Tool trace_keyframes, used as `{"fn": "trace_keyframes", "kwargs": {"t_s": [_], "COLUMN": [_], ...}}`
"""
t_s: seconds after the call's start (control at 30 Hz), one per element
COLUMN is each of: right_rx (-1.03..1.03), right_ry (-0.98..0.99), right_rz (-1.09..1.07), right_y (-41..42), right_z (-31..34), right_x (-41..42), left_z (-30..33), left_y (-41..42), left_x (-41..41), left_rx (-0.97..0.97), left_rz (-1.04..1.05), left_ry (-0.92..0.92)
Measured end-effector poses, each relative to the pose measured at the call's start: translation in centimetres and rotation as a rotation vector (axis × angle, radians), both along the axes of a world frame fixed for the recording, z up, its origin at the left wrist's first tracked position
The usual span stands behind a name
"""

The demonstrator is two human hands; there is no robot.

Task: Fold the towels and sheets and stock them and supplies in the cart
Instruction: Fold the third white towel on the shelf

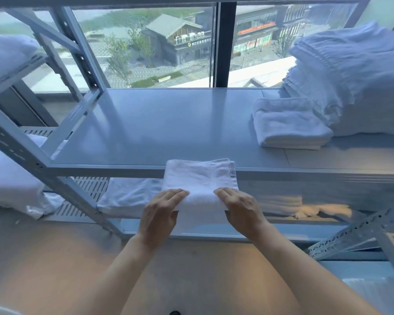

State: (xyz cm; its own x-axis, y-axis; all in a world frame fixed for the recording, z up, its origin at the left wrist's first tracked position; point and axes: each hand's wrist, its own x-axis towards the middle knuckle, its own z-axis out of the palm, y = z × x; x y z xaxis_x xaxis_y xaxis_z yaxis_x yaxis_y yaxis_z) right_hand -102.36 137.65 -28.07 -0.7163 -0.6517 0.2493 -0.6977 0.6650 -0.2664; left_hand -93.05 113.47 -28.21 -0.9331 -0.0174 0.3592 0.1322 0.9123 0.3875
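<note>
Towel in hand: a folded towel (pixel 200 178) is held at its near edge, far edge resting on the shelf (pixel 159 123) front.
Hands: left hand (pixel 162 210) and right hand (pixel 241 210) are each clasped on it.
Done: one folded towel (pixel 289 126) and a stack (pixel 350 83) are shelved at right.
Left: placement is judged unfinished; no cart is seen.

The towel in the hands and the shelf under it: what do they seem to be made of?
The towel looks like white cotton terry: soft matte pile, a woven band and a sewn label near its far edge. The shelf looks like painted sheet metal, pale grey and smooth: it shows a soft sheen of window light. The paint type cannot be told.
</note>
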Motion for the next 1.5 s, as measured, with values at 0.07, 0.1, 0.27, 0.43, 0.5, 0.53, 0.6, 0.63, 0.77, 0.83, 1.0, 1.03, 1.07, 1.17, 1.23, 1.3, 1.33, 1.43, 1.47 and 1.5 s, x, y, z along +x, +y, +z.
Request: {"fn": "trace_keyframes", "kwargs": {"t_s": [0.07,0.1,0.27,0.43,0.5,0.53,0.6,0.63,0.77,0.83,1.0,1.03,1.07,1.17,1.23,1.3,1.33,1.43,1.47,1.5], "right_rx": [0.011,0.018,0.045,0.073,0.077,0.084,0.105,0.116,0.149,0.163,0.174,0.167,0.161,0.153,0.128,0.094,0.079,0.049,0.038,0.028], "right_ry": [-0.014,-0.023,-0.047,-0.061,-0.069,-0.074,-0.087,-0.095,-0.124,-0.133,-0.149,-0.145,-0.141,-0.117,-0.092,-0.082,-0.086,-0.117,-0.125,-0.124], "right_rz": [0.001,0.001,0.003,0.006,0.007,0.010,0.022,0.028,0.038,0.043,0.025,0.026,0.029,0.036,0.017,0.009,0.015,0.044,0.051,0.057], "right_y": [-0.5,-0.8,-3.2,-6.8,-8.1,-8.6,-9.6,-10.1,-11.3,-11.5,-11.4,-11.3,-11.2,-10.8,-10.6,-10.5,-10.4,-10.4,-10.4,-10.4], "right_z": [-0.2,-0.4,-0.8,-0.8,-0.7,-0.7,-0.9,-1.1,-2.0,-2.6,-3.4,-3.4,-3.3,-2.5,-1.7,-1.0,-0.8,-0.2,-0.1,0.1], "right_x": [0.3,0.5,1.5,2.4,2.7,2.8,3.0,3.0,2.7,2.1,-0.4,-1.2,-2.1,-5.8,-8.7,-11.6,-12.9,-16.4,-17.5,-18.7], "left_z": [-0.2,-0.4,-1.1,-1.3,-1.3,-1.3,-1.6,-1.8,-2.9,-3.5,-4.2,-4.1,-4.1,-3.6,-2.9,-2.0,-1.6,-0.3,0.0,0.4], "left_y": [-0.5,-0.8,-3.1,-6.5,-7.9,-8.5,-9.3,-9.7,-10.4,-10.5,-10.6,-10.5,-10.5,-10.4,-10.2,-10.1,-10.1,-10.3,-10.4,-10.3], "left_x": [0.4,0.5,1.7,2.9,3.4,3.5,3.9,4.1,4.5,4.2,1.4,0.5,-0.5,-4.4,-7.4,-10.6,-12.2,-16.1,-17.0,-17.9], "left_rx": [0.005,0.010,0.031,0.060,0.073,0.080,0.092,0.096,0.131,0.143,0.138,0.134,0.132,0.115,0.097,0.075,0.070,0.045,0.035,0.030], "left_rz": [-0.007,-0.010,0.010,0.016,0.018,0.018,0.029,0.039,0.059,0.070,0.103,0.099,0.095,0.085,0.085,0.078,0.075,0.103,0.112,0.117], "left_ry": [-0.008,-0.009,-0.034,-0.028,-0.030,-0.027,-0.026,-0.031,-0.075,-0.111,-0.178,-0.178,-0.178,-0.153,-0.123,-0.095,-0.084,-0.073,-0.069,-0.064]}}
